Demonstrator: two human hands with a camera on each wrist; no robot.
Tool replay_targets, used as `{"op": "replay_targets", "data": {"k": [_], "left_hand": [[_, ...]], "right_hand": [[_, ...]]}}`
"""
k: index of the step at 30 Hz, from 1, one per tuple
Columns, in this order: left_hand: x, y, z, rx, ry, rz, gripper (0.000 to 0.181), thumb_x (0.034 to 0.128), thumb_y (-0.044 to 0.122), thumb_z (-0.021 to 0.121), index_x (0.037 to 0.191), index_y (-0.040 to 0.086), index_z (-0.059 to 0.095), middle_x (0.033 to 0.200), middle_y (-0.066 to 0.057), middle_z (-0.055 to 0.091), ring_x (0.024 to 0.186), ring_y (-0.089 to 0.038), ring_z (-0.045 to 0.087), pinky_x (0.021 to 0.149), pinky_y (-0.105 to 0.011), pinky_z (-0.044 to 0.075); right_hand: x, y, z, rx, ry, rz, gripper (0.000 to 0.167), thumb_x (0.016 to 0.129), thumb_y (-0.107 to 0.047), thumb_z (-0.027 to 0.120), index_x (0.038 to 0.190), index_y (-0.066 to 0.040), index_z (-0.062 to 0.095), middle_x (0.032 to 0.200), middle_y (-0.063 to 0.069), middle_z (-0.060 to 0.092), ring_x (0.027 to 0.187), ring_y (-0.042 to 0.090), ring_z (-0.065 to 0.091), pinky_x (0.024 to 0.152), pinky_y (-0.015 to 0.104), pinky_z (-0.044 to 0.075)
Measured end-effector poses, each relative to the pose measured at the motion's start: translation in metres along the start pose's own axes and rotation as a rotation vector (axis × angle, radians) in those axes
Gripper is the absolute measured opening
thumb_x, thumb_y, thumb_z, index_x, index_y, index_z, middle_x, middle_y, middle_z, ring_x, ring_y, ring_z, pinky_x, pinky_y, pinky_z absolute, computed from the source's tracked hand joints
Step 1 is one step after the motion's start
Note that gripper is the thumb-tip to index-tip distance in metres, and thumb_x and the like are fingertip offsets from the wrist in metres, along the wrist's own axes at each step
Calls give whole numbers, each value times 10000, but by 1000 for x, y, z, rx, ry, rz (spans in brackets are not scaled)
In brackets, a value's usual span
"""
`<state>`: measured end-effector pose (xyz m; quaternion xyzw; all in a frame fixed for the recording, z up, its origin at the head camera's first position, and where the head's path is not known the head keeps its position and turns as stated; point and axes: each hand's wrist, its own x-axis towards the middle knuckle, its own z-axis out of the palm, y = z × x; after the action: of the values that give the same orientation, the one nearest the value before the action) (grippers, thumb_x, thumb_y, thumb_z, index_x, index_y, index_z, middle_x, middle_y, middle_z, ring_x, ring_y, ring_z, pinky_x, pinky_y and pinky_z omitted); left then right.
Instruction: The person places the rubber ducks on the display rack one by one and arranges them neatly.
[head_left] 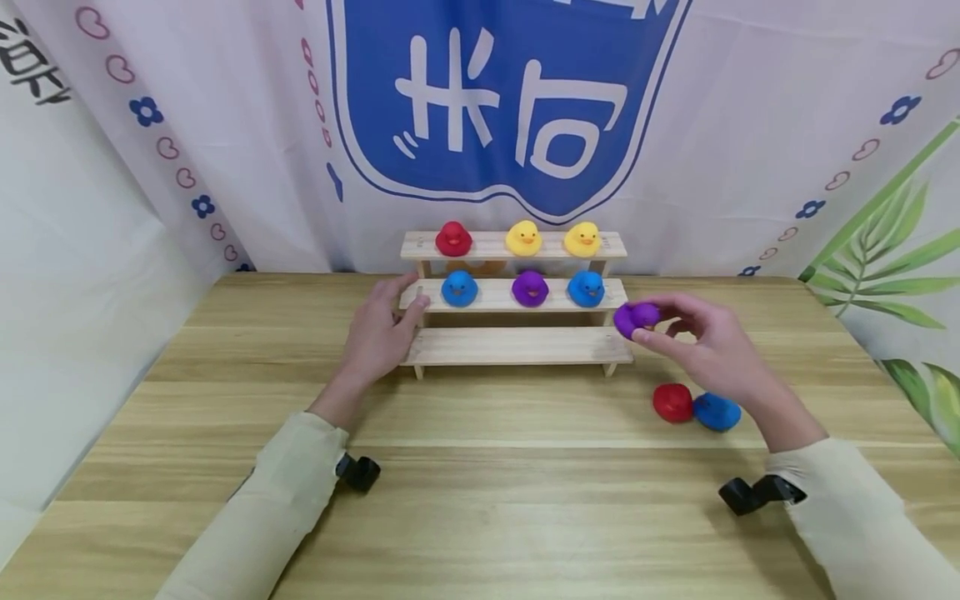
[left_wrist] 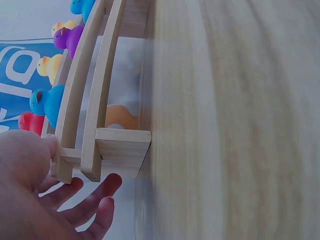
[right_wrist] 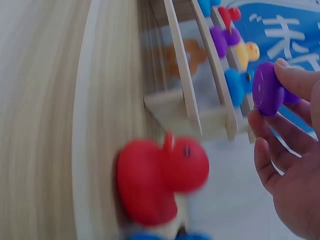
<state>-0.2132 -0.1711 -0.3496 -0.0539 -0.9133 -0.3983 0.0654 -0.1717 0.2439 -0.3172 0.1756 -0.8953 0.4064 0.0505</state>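
My right hand (head_left: 708,337) pinches a purple rubber duck (head_left: 634,319) between thumb and fingers, just off the right end of a three-step wooden rack (head_left: 517,346). The right wrist view shows that duck (right_wrist: 268,90) tipped, with its flat underside visible. At the rack's left end, my left hand (head_left: 381,327) holds the middle step, thumb on its edge. A red duck (head_left: 453,239) and two yellow ducks (head_left: 524,238) sit on the top step. The middle step bears a blue duck (head_left: 459,288), a purple duck (head_left: 530,288) and another blue duck (head_left: 586,288); the bottom step is bare.
On the wooden table (head_left: 480,492), a red duck (head_left: 672,403) and a blue duck (head_left: 717,412) lie side by side below my right hand. A printed white and blue cloth (head_left: 247,100) hangs behind the rack.
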Motion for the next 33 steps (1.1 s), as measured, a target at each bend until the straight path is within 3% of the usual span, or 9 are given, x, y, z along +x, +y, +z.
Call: {"op": "replay_targets", "data": {"k": [7,18,27,33], "left_hand": [[0,-1,0,6,8,4,564,1128,360,507,1622,101,423,1623,-180,463,1257,-370,572,1126,-561,502],[1,-1,1,11,11,13,559,1127,353,511,1617,96,430,1619,-185,468,1282,-373,563,1134,-571,496],[2,-3,2,21,5,4,573,1126,373,509,1621,97,423,1636,-178,454,1351,-375,549,1158,-574,484],[1,-2,2,19,5,0,571,1128,375,501,1623,101,422,1633,-185,453,1334,-381,552,1160,-583,479]], "right_hand": [[17,-20,24,62,-41,-86,329,1002,-164,750,1317,-81,699,1176,95,738,1064,210,605,843,154,541],[32,-40,68,130,-110,-133,324,962,-162,801,1268,-104,711,1131,52,756,1019,208,662,817,281,564],[43,-56,102,160,-172,-97,329,965,-245,805,1265,-150,707,1156,25,733,1042,211,647,892,389,592],[48,-64,119,177,-191,-65,315,972,-279,797,1255,-175,708,1152,13,735,1048,199,659,890,368,597]]}}
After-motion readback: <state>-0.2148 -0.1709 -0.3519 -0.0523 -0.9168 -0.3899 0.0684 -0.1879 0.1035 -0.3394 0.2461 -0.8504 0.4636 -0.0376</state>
